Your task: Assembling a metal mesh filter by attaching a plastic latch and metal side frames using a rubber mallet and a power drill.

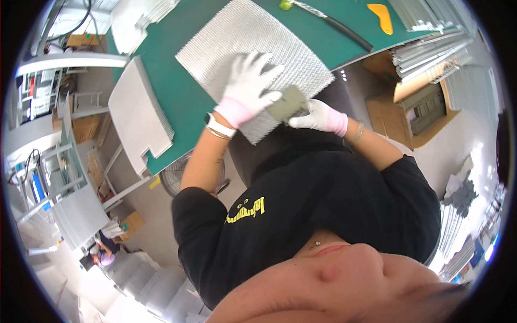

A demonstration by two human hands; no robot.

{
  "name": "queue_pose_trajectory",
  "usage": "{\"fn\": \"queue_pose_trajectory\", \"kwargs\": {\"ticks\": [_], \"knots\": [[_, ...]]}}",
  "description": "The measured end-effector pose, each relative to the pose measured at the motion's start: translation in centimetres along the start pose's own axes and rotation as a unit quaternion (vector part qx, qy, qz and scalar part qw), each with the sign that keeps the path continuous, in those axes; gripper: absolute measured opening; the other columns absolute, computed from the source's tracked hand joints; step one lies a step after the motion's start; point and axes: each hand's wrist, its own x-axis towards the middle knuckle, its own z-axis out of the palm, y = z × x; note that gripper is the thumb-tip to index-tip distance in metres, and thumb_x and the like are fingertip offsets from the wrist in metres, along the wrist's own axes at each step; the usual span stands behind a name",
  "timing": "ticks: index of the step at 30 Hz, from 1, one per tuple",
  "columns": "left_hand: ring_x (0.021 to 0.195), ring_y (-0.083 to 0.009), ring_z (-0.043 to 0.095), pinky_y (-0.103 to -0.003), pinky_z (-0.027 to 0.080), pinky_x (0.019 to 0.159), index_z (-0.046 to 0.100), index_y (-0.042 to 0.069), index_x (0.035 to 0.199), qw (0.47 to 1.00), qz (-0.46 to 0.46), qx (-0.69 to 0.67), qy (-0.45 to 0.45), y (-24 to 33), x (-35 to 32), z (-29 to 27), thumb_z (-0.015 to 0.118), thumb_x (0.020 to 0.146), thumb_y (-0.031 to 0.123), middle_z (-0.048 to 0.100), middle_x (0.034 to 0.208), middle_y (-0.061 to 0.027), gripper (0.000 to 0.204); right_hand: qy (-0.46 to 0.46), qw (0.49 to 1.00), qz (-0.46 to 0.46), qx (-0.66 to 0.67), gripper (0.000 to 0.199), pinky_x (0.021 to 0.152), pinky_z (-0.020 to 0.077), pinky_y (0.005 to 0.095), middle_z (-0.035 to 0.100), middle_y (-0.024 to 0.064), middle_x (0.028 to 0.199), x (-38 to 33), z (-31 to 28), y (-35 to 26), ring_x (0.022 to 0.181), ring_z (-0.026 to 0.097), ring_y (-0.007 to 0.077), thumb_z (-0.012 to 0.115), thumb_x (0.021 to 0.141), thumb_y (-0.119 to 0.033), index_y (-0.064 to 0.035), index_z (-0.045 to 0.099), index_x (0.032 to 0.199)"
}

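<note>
A silvery sheet with a fine honeycomb texture (291, 51) lies on the green worktop (177, 32), one corner reaching over the near edge toward my body. My left hand (249, 81), in a white glove with a pink cuff, rests on the sheet with its fingers spread and holds nothing. Beside it, my right hand (319, 116), gloved the same way, grips a flat grey-green pad (288, 103) by its near right side. That pad overlaps the sheet's near edge; whether it presses on the sheet I cannot tell.
A black-handled tool with a green end (344, 33) and a yellow scraper (381, 19) lie at the far right. A pale panel with a notched corner (137, 110) stands on the left. Beyond the right edge is a cardboard box (390, 121); a fan (172, 175) sits below the table.
</note>
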Motion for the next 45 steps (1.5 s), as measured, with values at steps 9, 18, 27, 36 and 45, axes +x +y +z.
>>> {"fn": "queue_pose_trajectory", "kwargs": {"ticks": [9,18,27,36,45], "knots": [[0.138,-0.0475,0.037,-0.059,0.021,0.119,0.049,0.003,0.142,0.996,-0.071,0.060,-0.004,2.9,-0.1,0.1,0.063,0.090,0.039,0.043,0.148,-0.0248,0.065,0.871,0.391,0.190,-0.229,0.058,0.089,0.0515,0.0429,0.066,0.0208,0.116,-12.6,-28.1,14.0,0.098,0.064,0.0307,0.069,0.090,-0.037,0.0045,0.057,0.128],[0.126,-0.0396,0.053,-0.049,0.039,0.110,0.058,0.000,0.132,0.973,-0.097,0.033,0.206,3.6,-0.1,0.4,0.061,0.089,0.009,0.058,0.133,-0.0212,0.044,0.658,0.730,0.180,0.047,0.021,0.046,0.0414,0.0302,0.060,0.0020,0.065,-19.0,-33.8,12.2,0.049,0.053,0.0157,0.068,0.089,-0.029,-0.0083,0.065,0.087],[0.113,-0.0234,0.066,-0.034,0.050,0.101,0.064,-0.001,0.125,0.774,-0.189,-0.603,-0.041,12.3,-2.5,16.3,0.059,0.097,0.015,0.070,0.117,-0.0144,0.032,0.308,0.907,-0.088,0.272,0.015,0.067,0.0493,0.0275,0.065,0.0029,0.083,-13.5,-15.5,2.6,0.075,0.061,0.0125,0.068,0.093,-0.019,-0.0080,0.061,0.100],[0.112,-0.0202,0.060,-0.028,0.046,0.096,0.058,-0.006,0.132,0.723,-0.151,-0.633,0.234,12.8,0.6,10.3,0.054,0.099,0.008,0.065,0.127,-0.0130,0.036,-0.306,0.898,0.046,0.311,0.060,0.113,0.0395,0.0353,0.052,0.0204,0.142,-6.5,0.7,-6.3,0.131,0.053,0.0234,0.047,0.106,-0.032,0.0082,0.032,0.149],[0.063,-0.0196,0.052,-0.043,0.048,0.079,0.063,0.011,0.094,0.570,-0.131,-0.526,0.618,1.1,-18.0,-5.4,0.043,0.106,0.045,0.054,0.066,-0.0024,0.042,0.406,0.677,-0.246,0.562,0.049,0.109,0.0401,0.0545,0.056,0.0193,0.120,-16.5,-19.9,-3.5,0.112,0.054,0.0374,0.063,0.094,-0.031,0.0067,0.052,0.123]]}}
